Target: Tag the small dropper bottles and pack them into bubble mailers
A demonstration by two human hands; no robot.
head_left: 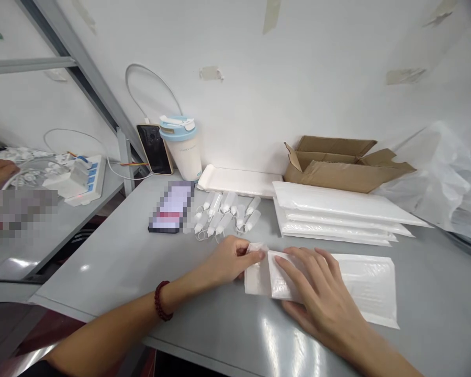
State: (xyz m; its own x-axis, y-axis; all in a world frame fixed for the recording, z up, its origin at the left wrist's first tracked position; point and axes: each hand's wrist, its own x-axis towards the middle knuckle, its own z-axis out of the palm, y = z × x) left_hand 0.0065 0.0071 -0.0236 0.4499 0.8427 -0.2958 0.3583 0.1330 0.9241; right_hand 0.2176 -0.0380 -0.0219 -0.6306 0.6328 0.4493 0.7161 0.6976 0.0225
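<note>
A white padded envelope [371,283] lies on the grey table in front of me, its flap end [258,277] to the left. My left hand [239,259], with a dark red bead bracelet on the wrist, pinches the flap's upper corner between thumb and fingers. My right hand [317,288] holds the envelope's body, fingers across its top face and thumb at the lower edge. Whether anything is inside the envelope cannot be seen. Just beyond my left hand lie several small translucent squeeze bottles [223,212] with thin white loops.
Behind my right hand sits a stack of white padded envelopes [337,209], with an open cardboard box [345,167] and clear plastic bag [435,178] beyond. A cup [186,152], two phones [172,207] and a long white packet [243,180] stand further back. Another person's hand [0,173] shows left.
</note>
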